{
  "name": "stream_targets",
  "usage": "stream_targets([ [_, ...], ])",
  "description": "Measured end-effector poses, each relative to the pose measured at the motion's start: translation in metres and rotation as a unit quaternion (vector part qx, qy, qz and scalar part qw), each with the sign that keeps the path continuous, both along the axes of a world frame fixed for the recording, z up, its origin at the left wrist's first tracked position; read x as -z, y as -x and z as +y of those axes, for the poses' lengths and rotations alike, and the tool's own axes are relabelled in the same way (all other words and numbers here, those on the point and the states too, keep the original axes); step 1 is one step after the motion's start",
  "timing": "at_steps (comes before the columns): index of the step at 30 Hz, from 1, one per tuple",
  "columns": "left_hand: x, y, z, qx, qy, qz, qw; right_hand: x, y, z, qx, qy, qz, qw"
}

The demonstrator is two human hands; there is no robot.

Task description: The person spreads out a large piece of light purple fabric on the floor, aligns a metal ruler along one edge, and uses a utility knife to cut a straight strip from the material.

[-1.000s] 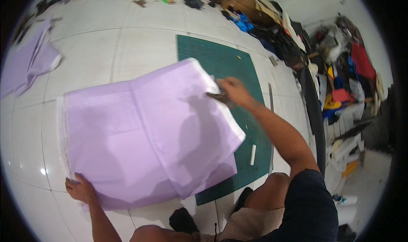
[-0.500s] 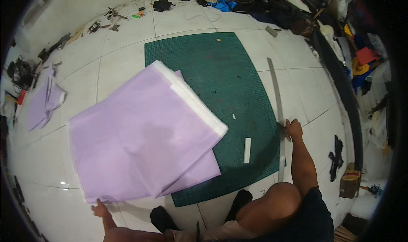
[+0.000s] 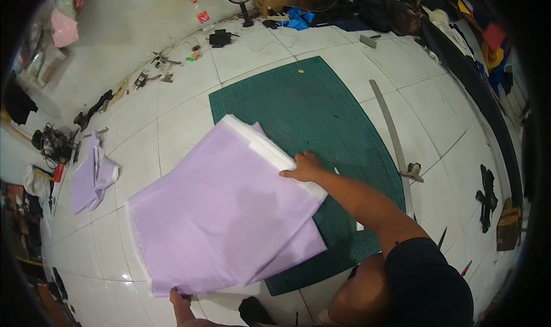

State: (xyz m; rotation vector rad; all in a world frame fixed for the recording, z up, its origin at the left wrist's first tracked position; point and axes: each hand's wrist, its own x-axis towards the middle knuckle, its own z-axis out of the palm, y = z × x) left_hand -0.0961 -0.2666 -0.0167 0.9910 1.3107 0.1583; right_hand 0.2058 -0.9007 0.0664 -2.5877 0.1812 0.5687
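A folded sheet of lilac fabric (image 3: 218, 212) with white edges lies partly over a green cutting mat (image 3: 321, 109) on the floor. My left hand (image 3: 180, 299) has its fingers closed on the fabric's near left edge. Across the fabric, my right hand (image 3: 304, 167) grips the white far-right edge, thumb on top and fingers at the outer side. Beneath my right forearm, a white strip (image 3: 360, 226) on the mat is partly hidden. A long metal ruler (image 3: 387, 117) runs along the mat's right side, with a metal clip-like piece (image 3: 411, 172) at it.
A smaller folded lilac piece (image 3: 92, 180) lies on the tiles at the left. Black scraps (image 3: 487, 198) and a brown box (image 3: 508, 226) are at the right. A pointed blade (image 3: 442, 237) lies near my right arm. Dark rolled material (image 3: 473, 97) lines the right side.
My right hand has left the metal piece by the ruler and moved left onto the fabric's white edge. My left hand keeps its hold on the near edge. The view has shifted.
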Motion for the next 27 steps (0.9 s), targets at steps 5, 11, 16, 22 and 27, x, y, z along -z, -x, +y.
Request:
stream_targets([
  [5, -0.004, -0.004, -0.005, -0.033, -0.029, -0.115, 0.992, 0.017, -0.02, 0.009, 0.022, -0.081, -0.01, 0.996],
  [11, -0.025, -0.015, -0.026, -0.112, -0.059, -0.113, 0.985, 0.02, -0.021, 0.025, 0.096, -0.186, 0.0, 0.978],
  [16, -0.013, -0.022, -0.022, -0.163, -0.177, -0.082, 0.967, 0.004, -0.012, 0.037, 0.03, -0.133, -0.054, 0.989],
  [22, -0.02, -0.034, -0.032, -0.191, -0.239, -0.134, 0.943, -0.001, -0.009, 0.033, -0.005, -0.02, -0.152, 0.988],
  [27, -0.05, -0.038, -0.029, -0.153, -0.269, -0.209, 0.928, -0.029, 0.003, -0.014, 0.098, -0.077, -0.173, 0.977],
])
